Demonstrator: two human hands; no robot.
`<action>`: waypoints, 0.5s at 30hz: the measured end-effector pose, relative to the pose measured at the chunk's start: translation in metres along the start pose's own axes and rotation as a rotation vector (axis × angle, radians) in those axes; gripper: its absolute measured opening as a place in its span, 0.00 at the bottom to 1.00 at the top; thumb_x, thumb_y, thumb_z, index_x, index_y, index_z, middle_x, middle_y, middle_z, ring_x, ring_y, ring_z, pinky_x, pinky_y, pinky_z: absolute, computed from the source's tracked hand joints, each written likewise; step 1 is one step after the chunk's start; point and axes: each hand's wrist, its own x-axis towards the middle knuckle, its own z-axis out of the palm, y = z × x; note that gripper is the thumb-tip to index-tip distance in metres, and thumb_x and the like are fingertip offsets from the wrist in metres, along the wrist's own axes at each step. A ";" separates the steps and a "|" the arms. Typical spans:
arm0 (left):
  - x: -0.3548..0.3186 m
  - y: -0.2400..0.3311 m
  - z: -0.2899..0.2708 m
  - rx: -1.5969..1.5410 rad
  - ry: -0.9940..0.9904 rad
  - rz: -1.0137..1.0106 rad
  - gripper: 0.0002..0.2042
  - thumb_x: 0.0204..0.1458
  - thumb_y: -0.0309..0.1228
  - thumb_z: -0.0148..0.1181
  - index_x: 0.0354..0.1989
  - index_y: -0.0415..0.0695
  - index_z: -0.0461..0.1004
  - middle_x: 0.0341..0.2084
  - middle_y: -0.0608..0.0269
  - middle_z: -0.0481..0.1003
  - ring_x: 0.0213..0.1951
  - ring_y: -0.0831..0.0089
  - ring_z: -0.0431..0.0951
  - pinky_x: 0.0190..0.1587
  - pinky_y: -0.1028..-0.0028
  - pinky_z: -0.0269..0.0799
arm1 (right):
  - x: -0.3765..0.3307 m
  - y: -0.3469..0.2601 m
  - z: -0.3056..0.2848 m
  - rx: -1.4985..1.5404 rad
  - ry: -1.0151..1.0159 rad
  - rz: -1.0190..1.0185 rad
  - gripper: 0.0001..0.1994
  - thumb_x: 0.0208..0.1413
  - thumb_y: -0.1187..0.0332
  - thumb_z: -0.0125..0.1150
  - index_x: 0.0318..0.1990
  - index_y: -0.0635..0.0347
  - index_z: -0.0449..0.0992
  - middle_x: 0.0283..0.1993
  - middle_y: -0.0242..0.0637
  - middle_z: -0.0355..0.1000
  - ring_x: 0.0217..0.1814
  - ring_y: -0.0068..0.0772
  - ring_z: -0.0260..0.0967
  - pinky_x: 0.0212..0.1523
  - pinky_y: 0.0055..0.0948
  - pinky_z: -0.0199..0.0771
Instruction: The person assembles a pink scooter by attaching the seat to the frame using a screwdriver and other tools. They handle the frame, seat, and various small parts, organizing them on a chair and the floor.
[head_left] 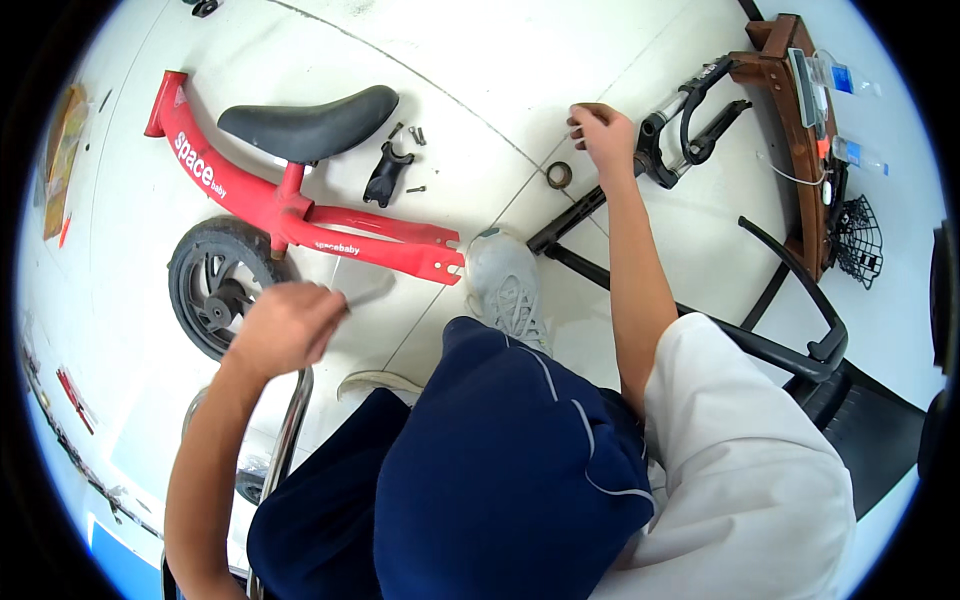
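Observation:
My left hand [290,328] is closed in a pinch above the small black wheel [222,290]. A blurred grey streak extends from its fingertips; I cannot make out what it is. My right hand [605,140] is raised with curled fingers beside a black suspension fork [670,145]; anything inside the fingers is hidden. On the floor at left lies a red balance bike frame [235,193] with a black saddle [310,122]. Near the saddle are a black handlebar stem clamp [386,175] and several small bolts [416,136]. Below my right hand lies a dark ring [559,175].
My grey shoe [505,285] stands beside the red frame's forked end. At right is a brown wooden stand [785,85] with plastic bottles [845,78] and a black wire basket [858,240] near it. A black tubular frame [740,335] and a chair's metal tube [290,425] flank my legs.

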 end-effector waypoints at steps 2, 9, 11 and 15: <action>0.001 -0.005 0.024 0.066 -0.201 0.023 0.07 0.53 0.29 0.61 0.31 0.39 0.71 0.23 0.53 0.73 0.32 0.54 0.78 0.36 0.59 0.73 | -0.006 -0.004 0.007 -0.508 -0.072 -0.068 0.17 0.52 0.57 0.66 0.41 0.63 0.81 0.36 0.38 0.80 0.37 0.33 0.77 0.39 0.32 0.77; 0.013 -0.033 0.103 0.105 -0.311 -0.260 0.07 0.56 0.33 0.58 0.37 0.42 0.73 0.29 0.56 0.76 0.38 0.54 0.80 0.42 0.59 0.76 | -0.042 -0.004 0.059 -0.620 -0.288 -0.360 0.17 0.46 0.60 0.70 0.39 0.61 0.80 0.39 0.44 0.79 0.43 0.44 0.77 0.45 0.38 0.77; 0.010 -0.034 0.101 0.084 -0.293 -0.305 0.08 0.56 0.33 0.59 0.37 0.42 0.72 0.30 0.56 0.76 0.39 0.53 0.79 0.42 0.59 0.76 | -0.056 -0.013 0.082 -0.528 -0.455 -0.465 0.15 0.46 0.63 0.70 0.39 0.61 0.80 0.38 0.44 0.79 0.43 0.44 0.77 0.45 0.38 0.77; 0.004 -0.036 0.079 0.034 -0.159 -0.338 0.08 0.55 0.32 0.61 0.37 0.41 0.73 0.31 0.55 0.76 0.37 0.53 0.79 0.39 0.58 0.76 | -0.076 -0.003 0.122 -0.519 -0.624 -0.615 0.11 0.44 0.70 0.70 0.37 0.63 0.81 0.34 0.43 0.77 0.37 0.38 0.77 0.41 0.34 0.77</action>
